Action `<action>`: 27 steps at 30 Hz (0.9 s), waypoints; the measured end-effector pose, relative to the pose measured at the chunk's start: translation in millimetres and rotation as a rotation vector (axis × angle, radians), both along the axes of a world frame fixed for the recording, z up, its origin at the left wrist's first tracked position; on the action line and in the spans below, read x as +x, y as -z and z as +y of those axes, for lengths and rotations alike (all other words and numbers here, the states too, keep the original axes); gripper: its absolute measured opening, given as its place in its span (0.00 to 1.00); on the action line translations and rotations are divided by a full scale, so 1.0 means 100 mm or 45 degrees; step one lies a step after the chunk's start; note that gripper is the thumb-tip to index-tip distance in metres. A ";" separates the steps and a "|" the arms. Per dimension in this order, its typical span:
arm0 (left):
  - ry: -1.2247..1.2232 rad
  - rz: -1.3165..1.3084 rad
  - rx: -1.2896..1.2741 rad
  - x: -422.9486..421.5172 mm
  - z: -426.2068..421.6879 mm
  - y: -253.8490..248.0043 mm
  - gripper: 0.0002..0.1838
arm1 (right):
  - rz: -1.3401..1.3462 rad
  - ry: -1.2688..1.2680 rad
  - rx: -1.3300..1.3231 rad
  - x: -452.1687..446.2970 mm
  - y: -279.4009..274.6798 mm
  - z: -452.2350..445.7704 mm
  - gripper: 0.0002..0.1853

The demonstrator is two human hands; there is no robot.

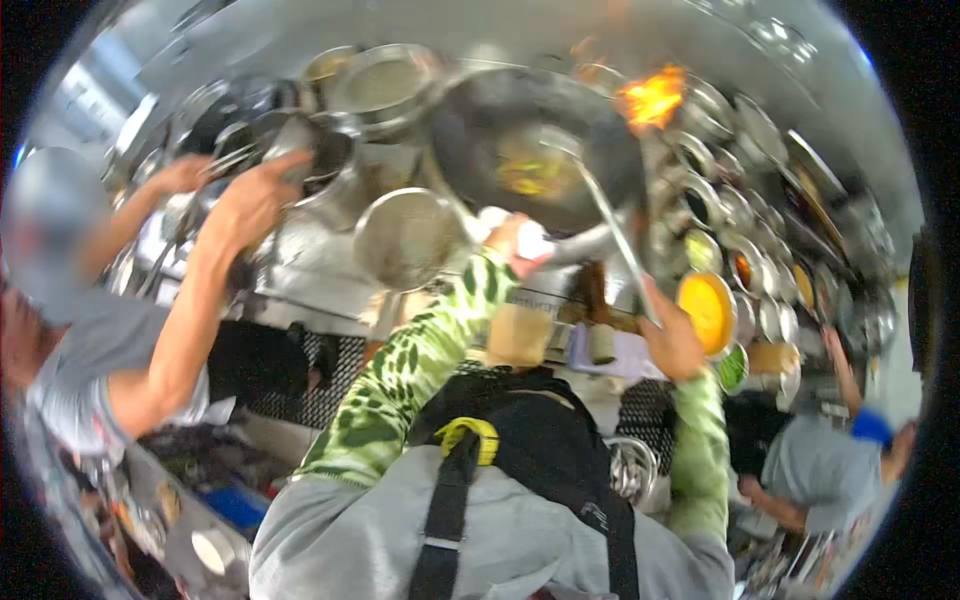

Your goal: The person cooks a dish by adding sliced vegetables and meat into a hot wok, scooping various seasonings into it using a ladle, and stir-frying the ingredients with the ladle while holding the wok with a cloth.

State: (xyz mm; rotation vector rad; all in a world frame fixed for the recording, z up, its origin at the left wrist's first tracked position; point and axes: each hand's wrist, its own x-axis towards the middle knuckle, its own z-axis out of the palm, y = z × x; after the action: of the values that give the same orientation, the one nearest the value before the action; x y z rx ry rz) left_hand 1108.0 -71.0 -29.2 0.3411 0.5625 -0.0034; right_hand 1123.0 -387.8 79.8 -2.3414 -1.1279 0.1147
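A large dark wok [480,110] stands on the range in front of me, tilted, with yellow-green food [530,177] in its bowl. At its near edge, my left hand [515,243] is closed around a folded white cloth [533,240]; the wok's grip under the cloth is hidden. In my closed right hand [674,335] is the handle of a long metal ladle [612,215]. The ladle's head reaches into the wok, beside the food. A round strainer [405,240] lies left of my left hand.
An orange flame [652,98] rises at the wok's right rim. Several ingredient bowls stand at right, including a yellow-orange one [706,312] and a chopped-green one [733,368]. A co-worker [120,350] reaches over pans at left; another person [825,470] is at right.
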 end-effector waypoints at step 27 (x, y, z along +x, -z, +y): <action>0.235 0.061 0.345 -0.72 -0.31 -0.66 0.09 | 0.301 -0.186 -0.368 -0.01 -1.20 -0.20 0.34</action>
State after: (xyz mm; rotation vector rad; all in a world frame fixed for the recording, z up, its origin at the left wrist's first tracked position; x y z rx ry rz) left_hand 1035.9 -101.8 37.2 0.6577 0.5783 -0.1142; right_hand 1121.8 -408.2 199.6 -2.4062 -1.2275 0.6290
